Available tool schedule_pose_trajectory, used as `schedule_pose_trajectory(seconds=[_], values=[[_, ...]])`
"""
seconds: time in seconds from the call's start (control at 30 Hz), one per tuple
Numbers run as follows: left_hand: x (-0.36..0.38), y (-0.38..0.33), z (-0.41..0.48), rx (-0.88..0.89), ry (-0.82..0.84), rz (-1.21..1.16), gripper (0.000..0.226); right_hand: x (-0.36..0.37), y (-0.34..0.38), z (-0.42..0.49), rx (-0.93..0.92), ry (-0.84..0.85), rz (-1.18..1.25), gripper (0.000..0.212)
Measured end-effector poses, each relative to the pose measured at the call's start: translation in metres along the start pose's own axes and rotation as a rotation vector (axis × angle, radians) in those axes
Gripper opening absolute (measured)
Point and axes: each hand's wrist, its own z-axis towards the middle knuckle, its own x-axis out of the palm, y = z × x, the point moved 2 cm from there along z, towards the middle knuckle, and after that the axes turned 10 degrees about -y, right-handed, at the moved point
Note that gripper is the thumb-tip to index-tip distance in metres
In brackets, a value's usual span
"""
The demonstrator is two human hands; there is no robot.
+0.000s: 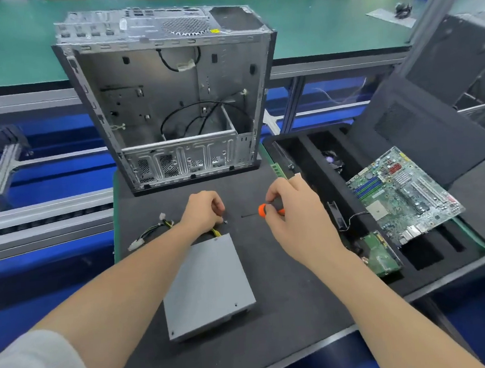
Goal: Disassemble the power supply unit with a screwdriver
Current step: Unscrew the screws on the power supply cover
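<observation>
In right hand (300,217), screwdriver (270,209); at left hand (204,210), perhaps a screw (225,221)

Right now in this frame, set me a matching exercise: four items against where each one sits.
Items: 1 power supply unit; 2 screwdriver; 3 motherboard; 4 computer case.
Places: A in the foam tray; B flat on the mat, nearest the person; C upright at the mat's far end; D in the right hand's grip.
Pairs: 1-B, 2-D, 3-A, 4-C.
</observation>
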Motion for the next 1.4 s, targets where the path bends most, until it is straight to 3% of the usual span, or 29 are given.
schedule_pose_trajectory(seconds=[0.17, 0.33, 0.4, 0.5, 0.57, 0.63, 0.67, 0.73, 1.03, 1.2, 1.4], values=[[0.004, 0.005, 0.002, -0.019, -0.035, -0.01, 0.027, 0.006, -0.009, 0.0, -0.005, -0.007, -0.028, 0.005], [-0.021, 0.007, -0.023, -0.018, -0.243, -0.165, 0.035, 0.017, -0.022, 0.003, 0.104, -0.134, 0.133, 0.009], [-0.037, 0.008, -0.047, 0.066, -0.357, -0.167, 0.035, 0.024, -0.029, 0.002, 0.259, -0.163, 0.261, 0.012], [-0.054, 0.017, -0.085, 0.187, -0.4, -0.081, 0.031, 0.045, -0.033, -0.003, 0.636, -0.025, 0.608, 0.025], [-0.057, 0.028, -0.105, 0.092, -0.312, -0.069, 0.027, 0.062, -0.029, -0.012, 0.854, 0.13, 0.874, 0.033], [-0.055, 0.037, -0.119, -0.024, -0.177, -0.073, 0.012, 0.077, -0.024, -0.024, 0.95, 0.261, 0.968, 0.037], [-0.053, 0.039, -0.124, -0.059, -0.12, -0.047, 0.006, 0.083, -0.021, -0.029, 0.944, 0.294, 0.947, 0.033], [-0.052, 0.041, -0.133, -0.097, -0.068, 0.033, 0.017, 0.092, -0.018, -0.039, 0.876, 0.291, 0.84, 0.009], [-0.037, 0.031, -0.165, -0.275, -0.232, 0.016, 0.027, 0.073, -0.027, -0.048, 0.448, 0.244, 0.397, 0.016], [-0.02, 0.017, -0.185, -0.436, -0.273, -0.004, 0.035, 0.065, -0.032, -0.044, 0.338, 0.27, 0.39, 0.021], [0.001, -0.004, -0.209, -0.595, -0.357, -0.282, 0.031, 0.063, -0.047, -0.042, 0.229, 0.362, 0.402, 0.021]])
